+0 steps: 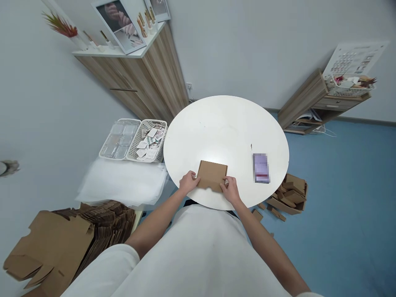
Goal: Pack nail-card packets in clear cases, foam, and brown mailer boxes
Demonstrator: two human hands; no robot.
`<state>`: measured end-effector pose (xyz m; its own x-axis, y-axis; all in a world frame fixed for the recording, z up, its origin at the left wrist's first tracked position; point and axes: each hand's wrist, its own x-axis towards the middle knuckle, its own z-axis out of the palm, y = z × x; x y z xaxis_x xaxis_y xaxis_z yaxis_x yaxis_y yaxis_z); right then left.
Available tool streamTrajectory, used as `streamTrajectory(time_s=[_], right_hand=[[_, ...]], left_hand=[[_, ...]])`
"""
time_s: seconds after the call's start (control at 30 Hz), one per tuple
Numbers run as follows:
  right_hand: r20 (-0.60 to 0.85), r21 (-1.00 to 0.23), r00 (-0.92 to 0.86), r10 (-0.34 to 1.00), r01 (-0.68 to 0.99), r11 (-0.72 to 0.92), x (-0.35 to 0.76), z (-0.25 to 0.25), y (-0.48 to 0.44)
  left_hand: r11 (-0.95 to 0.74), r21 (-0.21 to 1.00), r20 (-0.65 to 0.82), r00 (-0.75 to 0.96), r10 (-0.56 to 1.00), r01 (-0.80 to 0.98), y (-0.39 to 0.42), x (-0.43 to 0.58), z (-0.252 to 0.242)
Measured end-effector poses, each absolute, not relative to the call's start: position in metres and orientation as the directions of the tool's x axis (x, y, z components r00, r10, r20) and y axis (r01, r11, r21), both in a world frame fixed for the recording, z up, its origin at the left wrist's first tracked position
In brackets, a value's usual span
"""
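Note:
A small brown cardboard box (pixel 213 173) with its lid down rests near the front edge of the round white table (pixel 225 123). My left hand (pixel 188 182) grips its left side, with the thumb near the front corner. On the opposite side, my right hand (pixel 230 189) holds the right front corner between thumb and fingers. A notch shows in the front edge of the lid. What is inside the box is hidden. To the right on the table lies a phone (pixel 261 168) with a blurred purple screen.
Left of the table stand a white basket of small cards (pixel 150 142), a tray of clear cases (pixel 119 140) and a stack of translucent sheets (pixel 123 181). Flattened cardboard blanks (pixel 55 243) pile up below them. A carton of folded boxes (pixel 289 194) sits on the floor at right.

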<state>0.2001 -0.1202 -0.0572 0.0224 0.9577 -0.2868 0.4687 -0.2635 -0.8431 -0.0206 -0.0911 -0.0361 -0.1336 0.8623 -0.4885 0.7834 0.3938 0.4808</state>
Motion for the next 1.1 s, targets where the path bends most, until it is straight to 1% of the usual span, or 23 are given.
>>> streamTrajectory(time_s=[0.07, 0.17, 0.33, 0.4, 0.47, 0.63, 0.83, 0.97, 1.1], right_hand=[[-0.301, -0.833, 0.005, 0.953, 0.486, -0.266, 0.191, -0.059, -0.123], [-0.323, -0.819, 0.003, 0.946, 0.500, -0.282, 0.183, -0.061, -0.128], [-0.309, -0.792, 0.012, 0.951, 0.551, -0.264, 0.180, -0.055, -0.137], [-0.308, -0.762, 0.031, 0.951, 0.590, -0.266, 0.181, -0.051, -0.141], [-0.296, -0.724, 0.067, 0.953, 0.635, -0.270, 0.180, -0.048, -0.147], [-0.245, -0.635, 0.120, 0.962, 0.730, -0.253, 0.174, -0.046, -0.159], [-0.284, -0.535, 0.134, 0.949, 0.799, -0.273, 0.160, -0.044, -0.164], [-0.291, -0.532, 0.149, 0.945, 0.796, -0.289, 0.156, -0.039, -0.165], [-0.279, -0.577, 0.142, 0.950, 0.766, -0.284, 0.156, -0.032, -0.163]], left_hand=[[0.357, 0.438, -0.471, -0.128, 0.873, 0.825, -0.092, -0.027, -0.036], [0.242, 0.427, -0.379, -0.070, 0.923, 0.871, -0.097, -0.033, -0.039], [-0.019, 0.514, -0.193, 0.137, 0.972, 0.858, -0.106, -0.044, -0.041], [-0.113, 0.542, -0.152, 0.229, 0.962, 0.833, -0.108, -0.050, -0.039], [-0.169, 0.556, -0.143, 0.294, 0.945, 0.814, -0.109, -0.056, -0.037], [-0.205, 0.581, -0.199, 0.381, 0.903, 0.788, -0.107, -0.064, -0.033], [-0.236, 0.579, -0.253, 0.447, 0.858, 0.780, -0.109, -0.064, -0.040], [-0.233, 0.589, -0.270, 0.460, 0.846, 0.774, -0.109, -0.066, -0.043], [-0.207, 0.614, -0.243, 0.432, 0.868, 0.761, -0.107, -0.068, -0.038]])
